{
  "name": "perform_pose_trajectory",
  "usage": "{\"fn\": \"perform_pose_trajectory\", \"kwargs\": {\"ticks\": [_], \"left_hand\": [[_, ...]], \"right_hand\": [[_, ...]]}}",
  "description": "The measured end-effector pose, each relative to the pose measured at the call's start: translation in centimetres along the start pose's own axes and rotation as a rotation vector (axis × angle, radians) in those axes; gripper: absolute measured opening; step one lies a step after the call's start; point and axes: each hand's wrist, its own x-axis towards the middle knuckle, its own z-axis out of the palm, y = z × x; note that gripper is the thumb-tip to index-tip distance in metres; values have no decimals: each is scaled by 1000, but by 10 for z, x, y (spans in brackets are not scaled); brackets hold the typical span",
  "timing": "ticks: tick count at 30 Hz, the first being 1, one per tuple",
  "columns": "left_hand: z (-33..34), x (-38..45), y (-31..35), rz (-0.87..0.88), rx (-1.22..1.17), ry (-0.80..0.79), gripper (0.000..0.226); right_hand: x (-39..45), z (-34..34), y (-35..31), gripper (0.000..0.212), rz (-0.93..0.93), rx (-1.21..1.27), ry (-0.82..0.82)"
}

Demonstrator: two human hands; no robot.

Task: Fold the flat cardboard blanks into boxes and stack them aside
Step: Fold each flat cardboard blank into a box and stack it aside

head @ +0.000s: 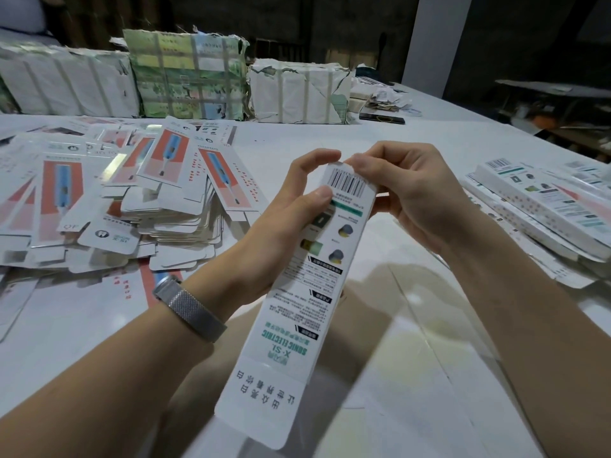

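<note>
Both hands up over the near-centre of the surface (330, 140), working 1 long narrow carton (307, 292) in the air. Carton runs from the fingers at its far end down toward the person, near end flap hanging open and off the surface.

Left hand (291, 209): thumb pressed on the printed face just below the barcode, fingers curled round the left edge, grip clamped on the carton. Right hand (403, 190): fingertips pinching the far top flap at the barcode end, also clamped on the carton. Metal mesh watch band (190, 309) on the left wrist.

Edges and room: bare white surface directly under and beyond the hands, open toward the far centre. Left side is crowded by a loose heap of flat blanks (132, 200), red and blue print, spilling right almost to the left forearm. Right side has a row of folded boxes (545, 206) lying flat, near the right surface edge, well apart from the hands.

Far edge: 3 taped, torn paper-wrapped bundles (188, 74) standing in a row. Right of them a litter of paper scraps and a dark flat phone-like item (382, 119). Behind is a dim room with a pale pillar (436, 38) at far right.
</note>
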Motion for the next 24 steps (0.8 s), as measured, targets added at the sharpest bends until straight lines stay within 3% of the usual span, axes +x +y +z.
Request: {"fn": "perform_pose_trajectory", "kwargs": {"ticks": [5, 18, 24], "left_hand": [[-4, 2, -2, 14, -11, 69, 29], [-5, -1, -2, -5, 27, 57, 31], [-4, -2, 1, -4, -20, 24, 25]], "right_hand": [[0, 5, 1, 27, 3, 23, 23], [-2, 6, -1, 19, -75, 44, 16], [-2, 2, -3, 21, -53, 133, -73]]}}
